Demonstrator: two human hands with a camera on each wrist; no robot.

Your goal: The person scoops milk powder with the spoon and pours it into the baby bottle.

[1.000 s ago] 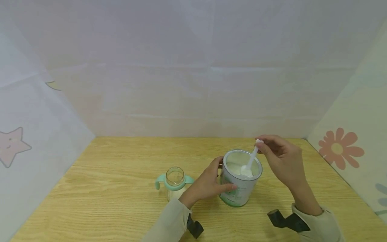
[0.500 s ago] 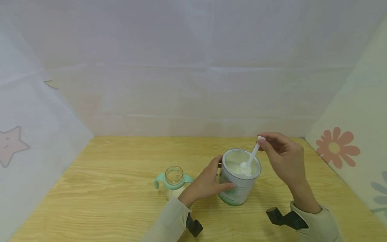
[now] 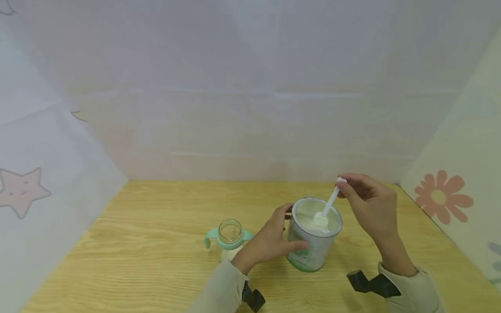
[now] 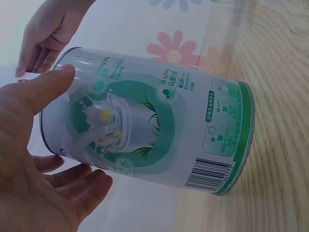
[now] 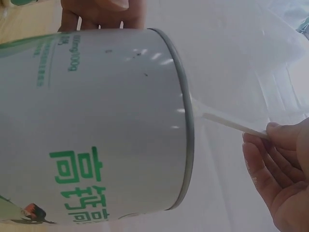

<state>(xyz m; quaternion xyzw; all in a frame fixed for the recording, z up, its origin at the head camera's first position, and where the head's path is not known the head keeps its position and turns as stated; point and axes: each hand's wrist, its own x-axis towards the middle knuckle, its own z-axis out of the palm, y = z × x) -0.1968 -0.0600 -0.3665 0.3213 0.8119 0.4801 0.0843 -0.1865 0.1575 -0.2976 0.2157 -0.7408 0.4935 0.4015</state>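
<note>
Gripping the can point(image 3: 315, 254) with the left hand point(image 3: 270, 239), pinching with the right hand point(image 3: 375, 208) the scoop point(image 3: 331, 201) leaning into its mouth. Probably light, stiff, slightly slippery; best taken at the handle end.

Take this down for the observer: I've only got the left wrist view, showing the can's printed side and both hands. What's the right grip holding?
Observer: The right grip pinches a white scoop near the end of its handle.
Operator: My view hides the scoop's bowl. Where is it?
Observer: The head view shows the bowl within the open mouth of the can.
Operator: Does anything stand to the left of the can?
Observer: Yes, in the head view a two-handled bottle stands there, partly hidden by the left arm.
</note>
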